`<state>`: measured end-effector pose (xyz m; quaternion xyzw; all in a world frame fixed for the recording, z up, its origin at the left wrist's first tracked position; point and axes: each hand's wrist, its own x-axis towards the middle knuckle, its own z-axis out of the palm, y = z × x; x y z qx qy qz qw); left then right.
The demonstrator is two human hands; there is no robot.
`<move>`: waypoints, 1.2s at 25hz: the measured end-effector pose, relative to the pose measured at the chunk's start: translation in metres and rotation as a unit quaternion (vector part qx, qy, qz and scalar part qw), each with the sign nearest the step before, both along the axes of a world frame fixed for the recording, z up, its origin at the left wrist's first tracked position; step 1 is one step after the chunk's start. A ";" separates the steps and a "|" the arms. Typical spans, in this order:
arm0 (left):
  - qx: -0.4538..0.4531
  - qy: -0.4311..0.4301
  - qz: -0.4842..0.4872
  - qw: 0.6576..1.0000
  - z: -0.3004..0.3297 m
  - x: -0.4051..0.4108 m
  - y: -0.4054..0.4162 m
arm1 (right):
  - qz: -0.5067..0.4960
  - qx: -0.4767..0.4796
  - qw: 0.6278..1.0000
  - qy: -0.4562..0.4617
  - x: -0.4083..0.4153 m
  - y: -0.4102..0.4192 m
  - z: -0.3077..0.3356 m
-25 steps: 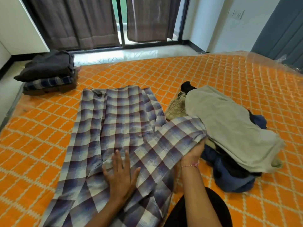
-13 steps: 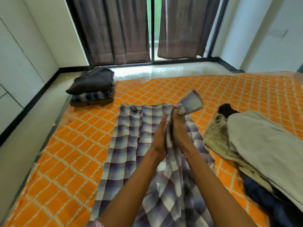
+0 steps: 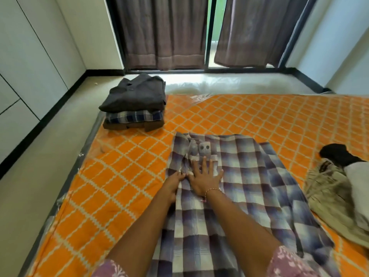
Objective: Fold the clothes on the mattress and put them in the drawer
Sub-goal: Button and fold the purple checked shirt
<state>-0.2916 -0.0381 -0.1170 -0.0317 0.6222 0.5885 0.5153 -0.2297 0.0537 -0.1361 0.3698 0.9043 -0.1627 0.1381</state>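
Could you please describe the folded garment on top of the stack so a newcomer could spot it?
At the orange diamond-patterned mattress's far left corner sits a stack of folded clothes. Its top piece is the dark grey buttoned shirt, plain, unlike the blue plaid one beneath it.
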 end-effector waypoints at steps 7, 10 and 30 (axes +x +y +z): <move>-0.083 0.236 0.002 0.968 0.001 0.019 -0.014 | -0.046 -0.018 0.994 0.095 0.049 -0.034 0.012; -0.146 0.337 -0.023 0.930 0.006 0.066 -0.064 | -0.040 0.033 0.997 0.065 0.117 -0.093 0.008; -0.253 0.662 -0.366 0.604 -0.035 0.220 -0.132 | -0.628 -0.336 0.559 0.423 0.349 -0.039 0.019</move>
